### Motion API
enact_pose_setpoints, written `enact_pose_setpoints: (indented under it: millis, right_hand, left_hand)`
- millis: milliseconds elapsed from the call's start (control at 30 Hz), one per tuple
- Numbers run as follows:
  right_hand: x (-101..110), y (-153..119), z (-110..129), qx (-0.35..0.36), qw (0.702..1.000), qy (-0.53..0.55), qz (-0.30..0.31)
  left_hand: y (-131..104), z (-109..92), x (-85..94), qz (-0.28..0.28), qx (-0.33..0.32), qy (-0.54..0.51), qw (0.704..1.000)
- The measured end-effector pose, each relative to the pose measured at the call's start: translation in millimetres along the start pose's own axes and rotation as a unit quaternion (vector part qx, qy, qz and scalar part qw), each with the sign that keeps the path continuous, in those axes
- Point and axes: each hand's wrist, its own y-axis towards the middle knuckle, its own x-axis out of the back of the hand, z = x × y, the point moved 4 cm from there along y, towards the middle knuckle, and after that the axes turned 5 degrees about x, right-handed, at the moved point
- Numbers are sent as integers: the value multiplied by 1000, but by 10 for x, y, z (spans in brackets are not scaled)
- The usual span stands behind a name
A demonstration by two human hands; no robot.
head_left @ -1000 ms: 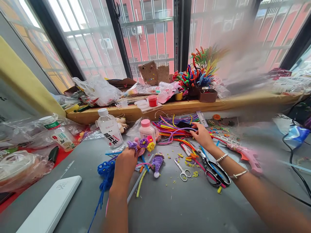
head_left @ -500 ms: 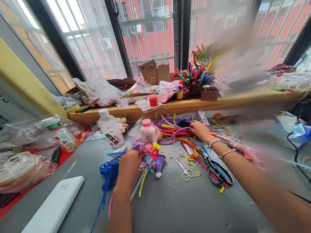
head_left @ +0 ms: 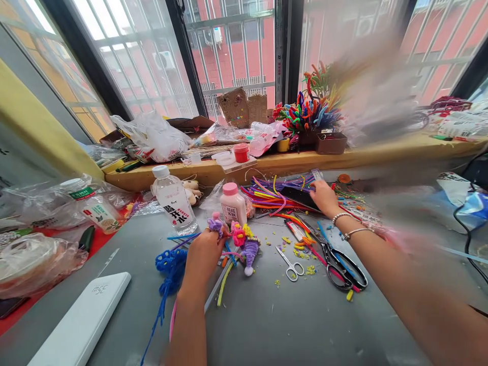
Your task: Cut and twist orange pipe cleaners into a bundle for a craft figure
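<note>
My left hand (head_left: 204,258) is closed around small pipe-cleaner flowers. A purple flower (head_left: 215,224) shows above its fingers, with a pink flower (head_left: 238,234) and a yellow flower (head_left: 247,231) beside them. Just right of that hand, a purple cone-shaped piece (head_left: 250,254) with a white tip sits against the flowers. My right hand (head_left: 324,197) is at the far side of the table, its fingers closed on the edge of a flat black object (head_left: 301,198) whose kind I cannot make out. Beneath and left of it lies a pile of coloured pipe cleaners (head_left: 263,195).
Large black scissors (head_left: 339,264) and small white-handled scissors (head_left: 292,267) lie among yellow scraps. Blue yarn-like strands (head_left: 170,269) and a white power bank (head_left: 82,320) are at left. A water bottle (head_left: 173,201) and pink-capped bottle (head_left: 232,203) stand behind.
My right hand has moved slightly right, away from the purple pipe cleaner at its fingertips, and now grips the black object, more of which shows. My left hand has stayed nearly still.
</note>
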Motion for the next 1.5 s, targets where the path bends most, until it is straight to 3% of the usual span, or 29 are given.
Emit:
enact_pose_setpoints:
  millis: [267, 433, 733, 1000, 1233, 1400, 1500]
  right_hand:
    - [-174, 22, 774, 214, 974, 40, 60]
    - [-265, 0, 1065, 255, 964, 25, 73]
    - [-130, 186, 902, 185, 979, -30, 75]
    - [-135, 74, 855, 177, 975, -91, 100]
    - [-194, -19, 934, 239, 957, -127, 105]
    - [-241, -133, 1034, 367, 911, -126, 138]
    - [-260, -154, 1064, 397, 897, -127, 146]
  left_hand:
    - [-15, -5, 18, 27, 1, 17, 999]
    - [-19, 2, 3, 21, 7, 20, 1000]
    - [-27, -34, -3, 36, 19, 31, 999]
    - [-38, -72, 16, 43, 23, 33, 998]
    - [-38, -44, 40, 18, 27, 45, 998]
    - [-45, -76, 16, 11, 25, 66, 997]
    - [-46, -89, 0, 14, 21, 67, 997]
